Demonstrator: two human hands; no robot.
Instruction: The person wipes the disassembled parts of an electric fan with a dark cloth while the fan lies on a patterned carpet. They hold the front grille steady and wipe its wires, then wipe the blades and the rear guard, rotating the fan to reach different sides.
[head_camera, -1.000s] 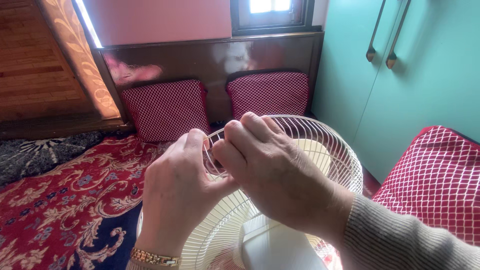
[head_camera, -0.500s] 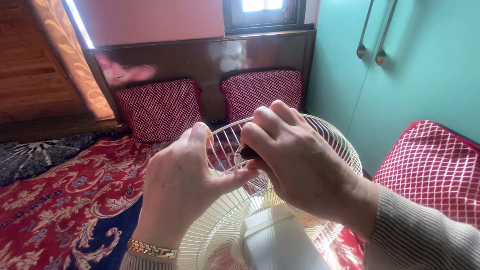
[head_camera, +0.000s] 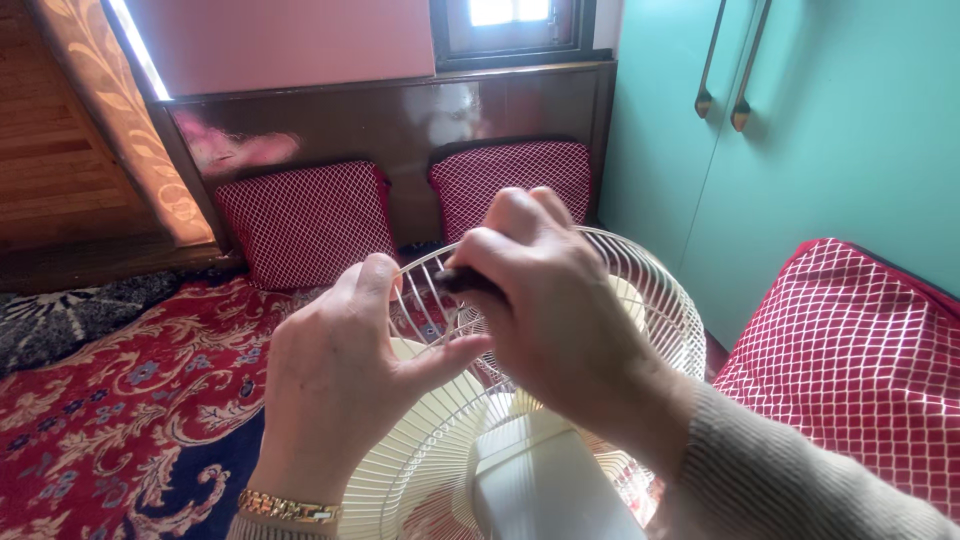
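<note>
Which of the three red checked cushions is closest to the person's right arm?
The big red cushion at the right edge, beside the right sleeve; the other two cushions lean against the dark wooden panel farther back.

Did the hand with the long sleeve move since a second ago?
Yes. The right hand slid rightward across the fan's wire guard, away from the left hand, toward the teal cupboard.

The right hand (head_camera: 560, 310) has lifted higher over the cream wire fan guard (head_camera: 660, 300), its fingers now gripping a small dark object (head_camera: 462, 281); the left hand (head_camera: 345, 370) has drawn apart, thumb beneath.
</note>
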